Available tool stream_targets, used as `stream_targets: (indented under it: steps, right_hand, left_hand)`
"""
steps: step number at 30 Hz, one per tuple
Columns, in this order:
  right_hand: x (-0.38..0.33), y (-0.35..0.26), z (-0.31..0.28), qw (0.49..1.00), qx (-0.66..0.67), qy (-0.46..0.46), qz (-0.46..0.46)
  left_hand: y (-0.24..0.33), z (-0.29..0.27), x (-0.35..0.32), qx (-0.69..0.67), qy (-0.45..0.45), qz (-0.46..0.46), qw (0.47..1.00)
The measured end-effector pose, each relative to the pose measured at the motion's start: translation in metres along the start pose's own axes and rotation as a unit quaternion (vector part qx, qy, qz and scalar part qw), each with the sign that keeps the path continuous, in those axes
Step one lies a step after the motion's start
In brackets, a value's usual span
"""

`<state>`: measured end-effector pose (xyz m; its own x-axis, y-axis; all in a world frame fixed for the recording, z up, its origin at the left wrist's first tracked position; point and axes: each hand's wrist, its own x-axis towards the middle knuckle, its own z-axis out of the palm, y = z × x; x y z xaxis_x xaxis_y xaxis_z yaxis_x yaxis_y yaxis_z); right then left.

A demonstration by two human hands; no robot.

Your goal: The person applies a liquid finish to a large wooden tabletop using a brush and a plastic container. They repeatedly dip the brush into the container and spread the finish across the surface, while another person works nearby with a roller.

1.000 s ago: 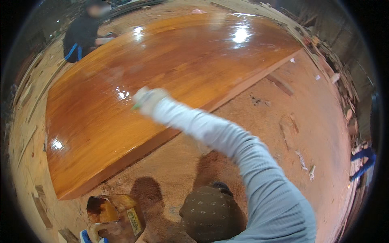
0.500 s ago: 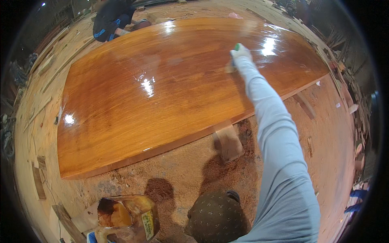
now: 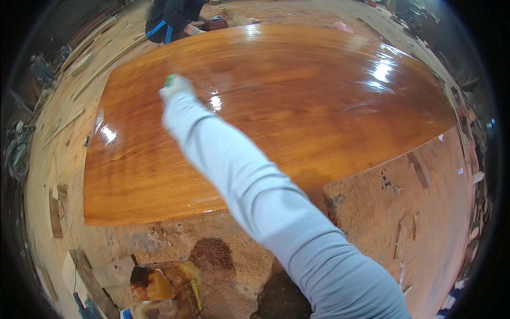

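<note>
My right hand point(image 3: 178, 87), in a pale glove at the end of a light grey sleeve, reaches across to the far left part of a large wooden slab point(image 3: 255, 154). Its fingers are closed on what looks like a paintbrush with a green handle point(image 3: 170, 80); the bristles are hidden behind the hand and blurred. The slab's orange-brown top is glossy and wet-looking, with bright reflections. My left hand is out of view. By the lower edge stands a cut-open plastic jug point(image 3: 195, 284), stained amber, with an orange-yellow inside.
A crouching person point(image 3: 172, 21) in dark clothes with blue stripes is at the slab's far left edge, hands low. Sawdust covers the ground point(image 3: 366, 207). Wood offcuts point(image 3: 55, 213) and long strips point(image 3: 109, 66) lie to the left. My dark patterned knee point(image 3: 284, 297) shows below.
My right hand has swept left across the slab with the brush, from the right half to the far left part. The view has shifted somewhat.
</note>
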<state>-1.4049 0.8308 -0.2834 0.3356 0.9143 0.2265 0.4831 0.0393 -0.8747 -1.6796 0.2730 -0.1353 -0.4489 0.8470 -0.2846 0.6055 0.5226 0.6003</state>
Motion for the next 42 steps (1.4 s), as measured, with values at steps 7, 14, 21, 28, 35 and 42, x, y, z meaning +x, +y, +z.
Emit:
stream_targets:
  steps: [7, 14, 21, 28, 35, 42]
  right_hand:
    - [0.049, 0.23, -0.36, 0.956, 0.193, 0.211, 0.058]
    - [-0.047, 0.286, -0.588, 0.9, -0.36, 0.206, 0.131]
    - [-0.061, 0.151, -0.368, 0.878, -0.462, -0.066, -0.106]
    - [-0.05, 0.066, -0.099, 0.958, 0.262, -0.088, 0.075]
    - [-0.048, 0.13, -0.187, 0.864, 0.417, 0.04, 0.279]
    - [-0.144, 0.201, -0.431, 0.933, -0.149, 0.267, 0.188]
  left_hand:
    - [0.048, 0.027, -0.013, -0.161, -0.002, -0.087, 0.983]
    - [0.073, 0.032, -0.027, -0.17, -0.012, -0.035, 0.985]
    - [0.112, 0.022, -0.048, -0.197, -0.094, 0.038, 0.975]
    - [0.116, 0.026, -0.032, -0.159, -0.127, 0.102, 0.974]
    - [0.117, 0.05, 0.01, -0.045, -0.227, 0.238, 0.943]
    - [0.119, 0.084, 0.057, -0.052, -0.388, 0.369, 0.843]
